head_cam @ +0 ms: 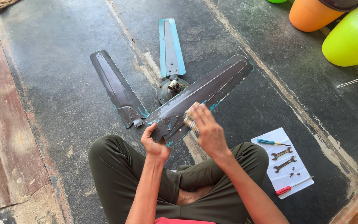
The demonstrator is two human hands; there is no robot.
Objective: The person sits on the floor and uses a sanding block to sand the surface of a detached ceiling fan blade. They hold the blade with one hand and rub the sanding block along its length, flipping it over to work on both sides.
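Note:
My left hand [154, 143] grips the narrow bracket end of a dark, worn fan blade [212, 89], holding it tilted above my crossed legs. My right hand [208, 130] presses a small crumpled pad [190, 116], likely sandpaper or a rag, against the blade's surface near that end. A second dark blade [117, 87] lies on the floor to the left. A teal-edged blade [170, 47] is still attached to the round fan motor [170, 88] behind the held blade.
A white sheet [284, 172] at my right carries a blue-handled screwdriver [272, 142], two spanners [282, 159], small screws and a red-handled screwdriver [291, 187]. Orange [311, 14] and yellow-green [351, 39] containers stand at the far right. The floor is dark stone.

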